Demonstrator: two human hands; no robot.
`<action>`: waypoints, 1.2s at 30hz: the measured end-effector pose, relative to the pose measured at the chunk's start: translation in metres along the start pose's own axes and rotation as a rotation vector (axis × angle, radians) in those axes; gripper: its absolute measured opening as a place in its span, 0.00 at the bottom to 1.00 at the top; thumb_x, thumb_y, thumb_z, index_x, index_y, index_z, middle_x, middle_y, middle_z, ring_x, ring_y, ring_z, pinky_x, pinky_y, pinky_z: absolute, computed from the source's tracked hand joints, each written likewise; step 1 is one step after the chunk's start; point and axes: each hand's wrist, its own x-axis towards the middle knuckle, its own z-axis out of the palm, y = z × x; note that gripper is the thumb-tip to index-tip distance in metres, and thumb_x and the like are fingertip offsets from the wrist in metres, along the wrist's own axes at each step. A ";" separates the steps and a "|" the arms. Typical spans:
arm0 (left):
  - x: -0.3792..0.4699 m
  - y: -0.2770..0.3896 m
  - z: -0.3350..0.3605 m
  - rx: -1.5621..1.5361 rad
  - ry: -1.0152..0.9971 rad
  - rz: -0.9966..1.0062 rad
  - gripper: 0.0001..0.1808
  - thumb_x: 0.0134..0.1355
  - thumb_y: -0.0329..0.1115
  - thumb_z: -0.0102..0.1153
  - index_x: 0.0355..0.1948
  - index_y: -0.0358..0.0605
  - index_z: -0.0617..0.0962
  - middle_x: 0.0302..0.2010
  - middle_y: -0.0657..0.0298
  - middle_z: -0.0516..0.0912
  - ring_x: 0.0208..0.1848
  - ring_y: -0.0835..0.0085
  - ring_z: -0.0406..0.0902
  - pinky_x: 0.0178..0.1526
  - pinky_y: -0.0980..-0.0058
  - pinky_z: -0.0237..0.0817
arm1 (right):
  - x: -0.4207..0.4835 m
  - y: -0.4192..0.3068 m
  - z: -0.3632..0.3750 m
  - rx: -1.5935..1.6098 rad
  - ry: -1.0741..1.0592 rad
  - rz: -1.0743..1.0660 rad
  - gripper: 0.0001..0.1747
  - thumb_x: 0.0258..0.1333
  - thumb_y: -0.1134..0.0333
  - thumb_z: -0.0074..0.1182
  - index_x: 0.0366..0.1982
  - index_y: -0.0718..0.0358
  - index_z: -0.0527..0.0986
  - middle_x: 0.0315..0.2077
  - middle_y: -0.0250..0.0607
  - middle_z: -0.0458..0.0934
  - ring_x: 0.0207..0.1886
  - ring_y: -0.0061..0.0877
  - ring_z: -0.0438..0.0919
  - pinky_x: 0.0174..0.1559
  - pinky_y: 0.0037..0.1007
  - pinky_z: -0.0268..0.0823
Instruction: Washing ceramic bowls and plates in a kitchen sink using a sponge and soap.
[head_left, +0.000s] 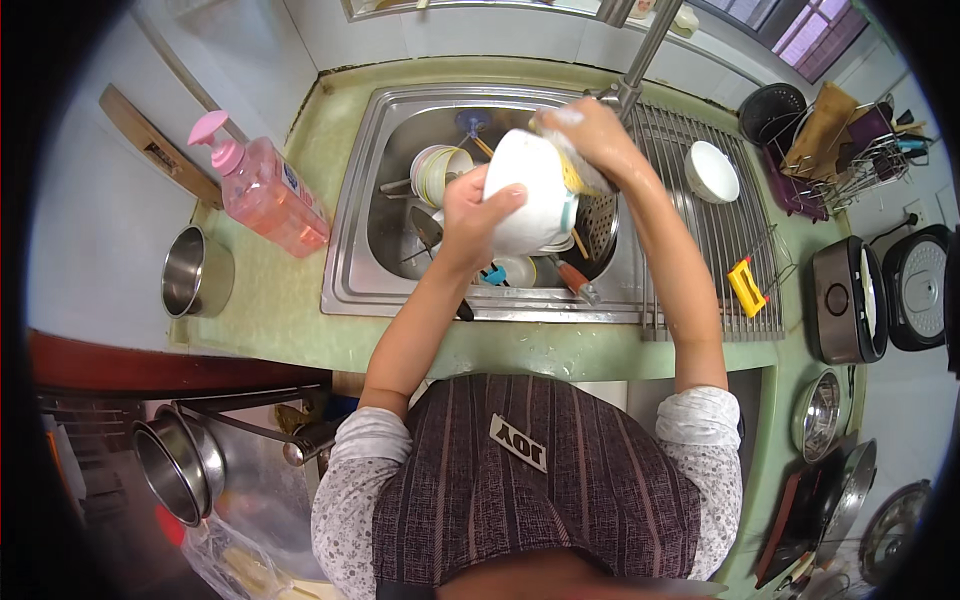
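Observation:
My left hand (476, 217) grips a white bowl (525, 199), tilted on its side above the sink, its thumb across the outer wall. At the bowl's far right side, my right hand (589, 135) is closed on a sudsy yellow and whitish scrubbing cloth (574, 169) that touches the bowl. Beneath, the steel sink (390, 225) holds stacked small bowls (439, 174), a perforated metal piece (600, 229), a utensil with an orange-red handle (574, 279) and chopsticks. Part of this pile is hidden behind my hands and the bowl.
A drying rack (675, 247) right of the sink bears a white bowl (711, 172) and a yellow-handled peeler (747, 287). A pink pump bottle (274, 199) and a steel pot (196, 271) stand at left. The faucet (637, 64) rises behind my right hand. A rice cooker (840, 300) sits far right.

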 end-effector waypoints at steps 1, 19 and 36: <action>-0.002 0.001 -0.005 -0.151 0.016 -0.070 0.14 0.48 0.29 0.47 0.36 0.31 0.69 0.31 0.58 0.74 0.31 0.76 0.71 0.35 0.80 0.63 | -0.002 0.004 0.002 0.097 -0.100 0.052 0.21 0.35 0.53 0.47 0.21 0.67 0.74 0.17 0.48 0.73 0.23 0.29 0.73 0.27 0.27 0.63; 0.013 0.019 0.002 -0.265 0.309 0.242 0.13 0.49 0.29 0.45 0.36 0.32 0.68 0.33 0.59 0.72 0.35 0.76 0.70 0.38 0.80 0.62 | -0.075 -0.020 0.069 0.603 0.704 -0.205 0.15 0.50 0.64 0.39 0.19 0.69 0.67 0.17 0.28 0.65 0.22 0.12 0.60 0.24 0.16 0.54; 0.007 0.040 0.014 1.120 -0.432 0.797 0.08 0.39 0.30 0.54 0.21 0.40 0.69 0.18 0.63 0.70 0.16 0.71 0.69 0.19 0.76 0.61 | -0.069 0.000 0.020 0.989 0.112 -0.156 0.14 0.49 0.62 0.40 0.23 0.67 0.69 0.19 0.33 0.70 0.20 0.17 0.67 0.22 0.19 0.60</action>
